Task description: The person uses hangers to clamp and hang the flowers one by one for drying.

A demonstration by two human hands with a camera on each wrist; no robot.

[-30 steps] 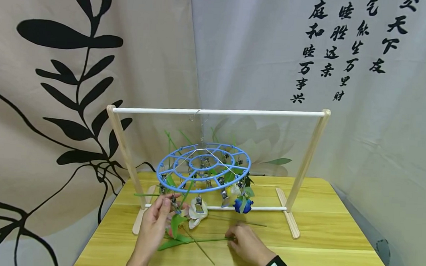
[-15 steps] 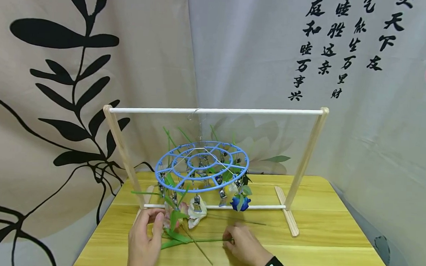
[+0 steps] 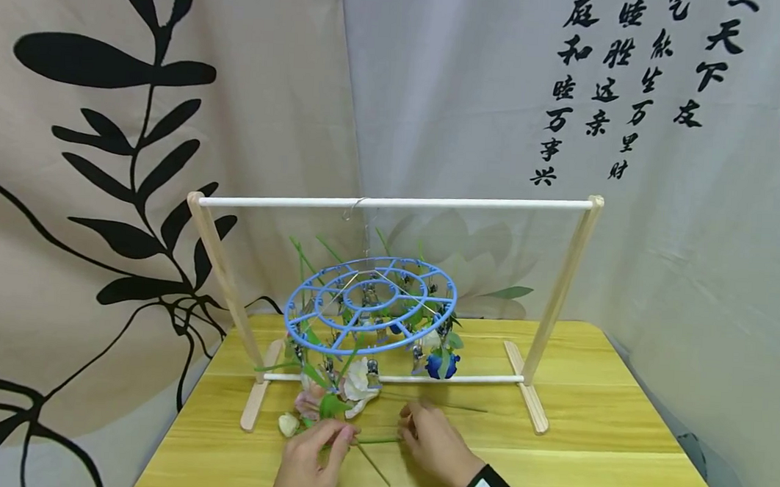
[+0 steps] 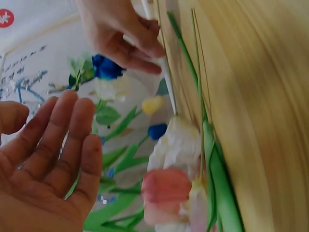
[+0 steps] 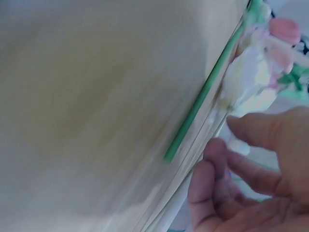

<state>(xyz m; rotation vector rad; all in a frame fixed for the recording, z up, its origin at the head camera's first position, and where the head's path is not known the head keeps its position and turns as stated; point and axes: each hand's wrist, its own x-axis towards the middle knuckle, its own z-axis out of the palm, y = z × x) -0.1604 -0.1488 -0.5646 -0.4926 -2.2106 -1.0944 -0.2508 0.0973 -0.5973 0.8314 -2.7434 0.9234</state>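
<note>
My left hand (image 3: 312, 464) is low over the table beside a green stem (image 3: 381, 441); in the left wrist view its fingers (image 4: 72, 130) are nearly straight and hold nothing. To the right of that stem's end is my right hand (image 3: 437, 444). Its fingers (image 5: 200, 186) are loosely bent in the right wrist view, with the thumb apart and nothing between them. The green stem (image 5: 198, 104) lies on the table clear of these fingers. A pink tulip (image 4: 166, 191) and green leaves (image 4: 217, 179) show low in the left wrist view.
A round blue hanging rack (image 3: 335, 352) with clips hangs from the white rod (image 3: 399, 203) of a wooden stand. White flowers (image 3: 358, 381), a pink flower (image 3: 307, 401) and a blue rose (image 3: 442, 365) hang below. Thin stalks (image 3: 373, 463) lie on the table (image 3: 584, 460).
My left hand has let go near the rack's left clips and come down and right to the stem. The right hand has released the stem's end. The rack has swung slightly.
</note>
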